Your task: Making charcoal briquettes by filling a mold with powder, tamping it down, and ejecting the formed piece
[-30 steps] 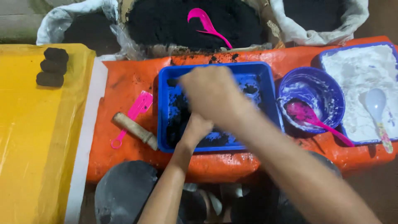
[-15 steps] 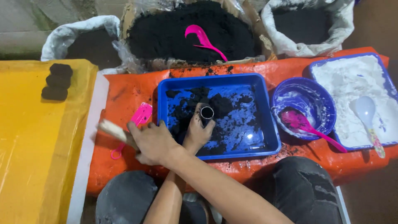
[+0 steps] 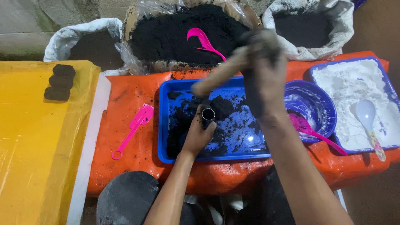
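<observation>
Two hands work over the blue tray (image 3: 254, 157): left fingers (image 3: 199, 132) grip the small tube (image 3: 208, 114); right fingers (image 3: 260, 62) clutch a wooden stick (image 3: 218, 75). Hold the tube straight and press gently.

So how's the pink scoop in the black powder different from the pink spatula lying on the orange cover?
The pink scoop is broad and curved, while the pink spatula is long and thin with a flat blade and a ring at its end. The scoop rests on the heap of black powder in a sack; the spatula lies flat on the orange cover, left of the blue tray. Both are bright pink and neither is touched by a hand.
</observation>
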